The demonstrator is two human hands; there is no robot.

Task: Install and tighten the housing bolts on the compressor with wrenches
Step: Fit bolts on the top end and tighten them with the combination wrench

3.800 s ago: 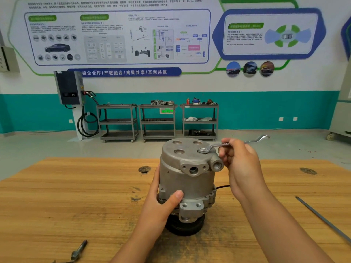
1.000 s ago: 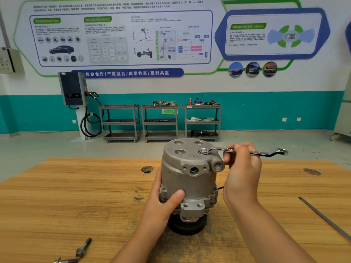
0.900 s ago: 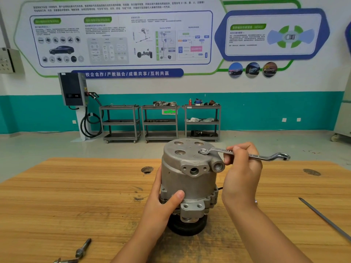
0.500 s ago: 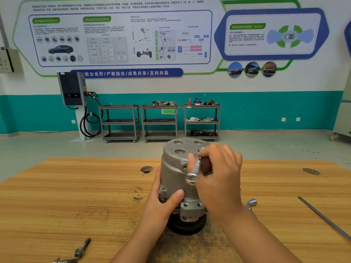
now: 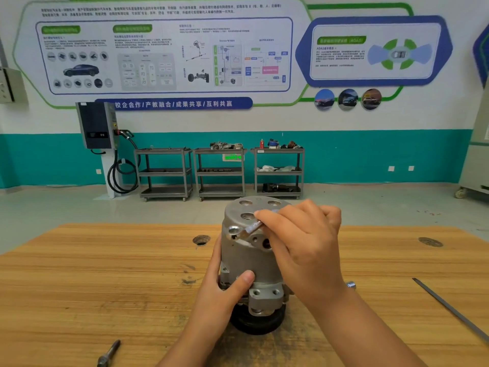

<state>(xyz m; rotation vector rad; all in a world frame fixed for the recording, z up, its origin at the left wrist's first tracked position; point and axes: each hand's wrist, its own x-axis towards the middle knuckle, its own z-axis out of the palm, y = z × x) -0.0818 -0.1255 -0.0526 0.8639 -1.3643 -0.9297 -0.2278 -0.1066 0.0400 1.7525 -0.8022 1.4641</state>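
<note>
Centre of frame, a little below the middle: grey cast-metal compressor [image 5: 251, 260], upright on its black pulley [image 5: 258, 323], standing on the pale wooden bench [image 5: 105, 274]

Left hand [image 5: 225, 292] wraps the lower housing from the picture's left. The thumb lies across the front just above the mounting lug, and the fingers are curled round the body, clamped on it

Right hand [image 5: 304, 250], from the right of frame, has its fingers closed round the shank of a slim chrome ring wrench [image 5: 251, 226]. The ring end lies at the upper-left shoulder of the housing top. Whether it sits on a bolt head: cannot tell, the ring hides it

Small chrome tip [image 5: 351, 285] shows just behind the right wrist. Possibly the wrench's far end, unclear

Lower left edge: one dark steel bolt [image 5: 108, 353] loose on the bench, well apart from the compressor. Right edge: thin grey metal rod [image 5: 449, 311], flat on the wood

Handling, my reading:
- The compressor looks heavy and rigid, a bare casting with lugs enough to grip.
- The pulley base is narrow, so it is likely to rock or turn under wrench load. Best held low, palm round the body by the lug.
- The wrench is stiff but smooth and thin, and could slip off a shallow head.
- A hold near the ring gives little leverage; further out along the shank would suit final tightening
</note>
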